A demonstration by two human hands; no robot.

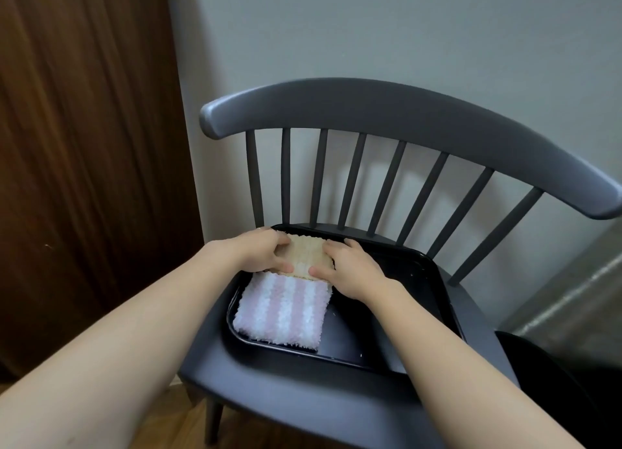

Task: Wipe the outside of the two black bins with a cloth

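A folded yellow-and-white fluffy cloth lies at the far end of a shallow black tray. My left hand grips its left edge and my right hand grips its right edge, thumbs on its near side. A pink-and-white striped cloth lies flat in the tray just in front of it. A dark black object, possibly a bin, shows at the lower right; I cannot tell what it is.
The tray rests on the seat of a dark grey spindle-back chair against a pale wall. A brown wooden door stands at the left. Wooden floor shows under the chair.
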